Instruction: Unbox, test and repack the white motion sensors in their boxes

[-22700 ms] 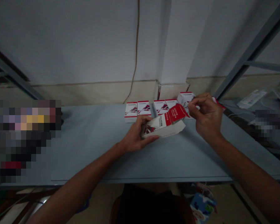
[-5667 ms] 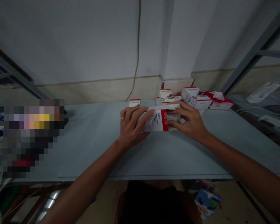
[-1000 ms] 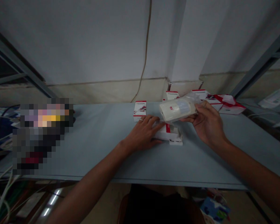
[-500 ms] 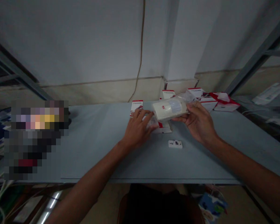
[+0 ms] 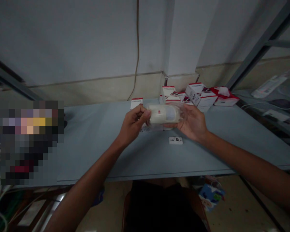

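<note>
Both hands hold a cream-white detector wrapped in a clear plastic bag (image 5: 163, 114) above the grey table (image 5: 99, 145). My left hand (image 5: 132, 124) pinches its left end with closed fingers. My right hand (image 5: 192, 121) cups the right end from below. Under the detector lies its red-and-white box (image 5: 147, 129), mostly hidden. A small white part (image 5: 175, 140) lies on the table just in front of my right hand.
Several red-and-white boxes (image 5: 198, 95) stand at the back of the table by the wall corner, and one more (image 5: 136, 102) stands behind my left hand. A metal shelf frame (image 5: 256, 48) rises at the right. A cable (image 5: 136, 48) hangs down the wall.
My left hand has left the box on the table and taken the left end of the bagged detector. My right hand has brought the detector a little lower and leftward.
</note>
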Tool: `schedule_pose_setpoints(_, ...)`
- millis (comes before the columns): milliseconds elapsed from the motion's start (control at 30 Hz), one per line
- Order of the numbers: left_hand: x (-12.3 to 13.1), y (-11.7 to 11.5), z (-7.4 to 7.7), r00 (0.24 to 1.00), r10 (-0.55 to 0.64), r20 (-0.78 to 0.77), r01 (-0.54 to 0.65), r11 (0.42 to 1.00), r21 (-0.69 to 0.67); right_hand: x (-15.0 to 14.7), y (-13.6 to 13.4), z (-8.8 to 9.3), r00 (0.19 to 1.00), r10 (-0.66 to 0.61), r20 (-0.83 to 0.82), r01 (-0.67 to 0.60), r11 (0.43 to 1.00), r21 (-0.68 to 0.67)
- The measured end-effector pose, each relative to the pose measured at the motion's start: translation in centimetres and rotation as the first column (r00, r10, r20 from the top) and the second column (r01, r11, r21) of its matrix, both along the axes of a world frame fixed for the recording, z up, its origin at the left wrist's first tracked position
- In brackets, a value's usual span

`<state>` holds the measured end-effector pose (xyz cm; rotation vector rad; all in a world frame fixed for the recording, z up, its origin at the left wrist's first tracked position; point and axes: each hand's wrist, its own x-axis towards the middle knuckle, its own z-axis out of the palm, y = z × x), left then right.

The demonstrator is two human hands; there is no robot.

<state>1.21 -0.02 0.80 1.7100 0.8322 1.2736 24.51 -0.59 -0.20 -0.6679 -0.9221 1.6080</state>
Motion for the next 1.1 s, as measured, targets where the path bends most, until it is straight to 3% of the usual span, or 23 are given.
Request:
schedule_pose_setpoints(167, 0.4, -0.2, 2.3, 0.985, -0.022, 0.172, 0.024, 1.000, -0.014, 0.3, 0.1, 0.5, 0.996, 0.079, 0.033, -0.078, 0.996, -0.041)
schedule_pose_setpoints(367, 0.8, -0.1, 5.6, 0.973, -0.006, 0.232, -0.007, 0.999, 0.054, 0.7, 0.1, 0.8, 0.972, 0.220, 0.082, -0.219, 0.975, -0.025)
schedule_pose_setpoints(467, -0.3, -0.3, 7.0, 0.954, 0.073, 0.290, -0.109, 0.988, 0.110, 1.1, 0.3, 0.9, 0.978, 0.142, 0.152, -0.144, 0.990, 0.001)
schedule_pose_setpoints(567, -2.7, -0.9, 7.6, 0.925, 0.149, 0.349, -0.213, 0.965, 0.155, 2.2, 0.8, 1.3, 0.963, -0.052, 0.263, 0.026, 0.995, 0.101)
schedule_pose_setpoints(600, -3.6, -1.4, 7.3, 0.919, 0.174, 0.354, -0.244, 0.956, 0.163, 2.6, 1.0, 1.5, 0.952, -0.139, 0.273, 0.099, 0.983, 0.156)
schedule_pose_setpoints(667, -5.0, -2.7, 5.8, 0.946, 0.256, 0.198, -0.275, 0.958, 0.077, 3.5, 1.3, 2.0, 0.920, -0.308, 0.243, 0.245, 0.934, 0.259)
schedule_pose_setpoints(700, -5.5, -3.4, 4.6, 0.955, 0.292, 0.054, -0.293, 0.956, 0.019, 3.8, 1.4, 2.3, 0.902, -0.378, 0.208, 0.310, 0.903, 0.296)
schedule_pose_setpoints(800, -6.1, -5.6, -0.2, 0.937, 0.311, -0.160, -0.320, 0.947, -0.034, 4.4, 1.5, 3.0, 0.864, -0.491, 0.114, 0.428, 0.833, 0.350)
schedule_pose_setpoints(833, -6.1, -6.2, -1.7, 0.867, 0.385, -0.316, -0.381, 0.921, 0.077, 4.4, 1.4, 3.1, 0.862, -0.497, 0.103, 0.434, 0.827, 0.356)
schedule_pose_setpoints(900, -5.9, -6.6, -3.8, 0.697, 0.535, -0.478, -0.422, 0.845, 0.329, 4.0, 0.9, 3.2, 0.869, -0.477, 0.129, 0.407, 0.839, 0.361)
schedule_pose_setpoints(933, -5.8, -6.6, -4.4, 0.617, 0.604, -0.504, -0.424, 0.795, 0.433, 3.7, 0.6, 3.1, 0.876, -0.456, 0.158, 0.379, 0.852, 0.362)
schedule_pose_setpoints(1000, -5.5, -6.2, -4.3, 0.533, 0.704, -0.469, -0.427, 0.702, 0.569, 3.0, -0.1, 3.0, 0.889, -0.407, 0.209, 0.316, 0.876, 0.364)
schedule_pose_setpoints(1033, -5.3, -5.9, -3.8, 0.523, 0.736, -0.430, -0.430, 0.663, 0.612, 2.6, -0.4, 2.9, 0.896, -0.384, 0.224, 0.289, 0.886, 0.364)
schedule_pose_setpoints(1100, -4.3, -5.1, -2.3, 0.572, 0.741, -0.352, -0.408, 0.629, 0.662, 1.9, -0.9, 2.8, 0.909, -0.339, 0.242, 0.241, 0.901, 0.360)
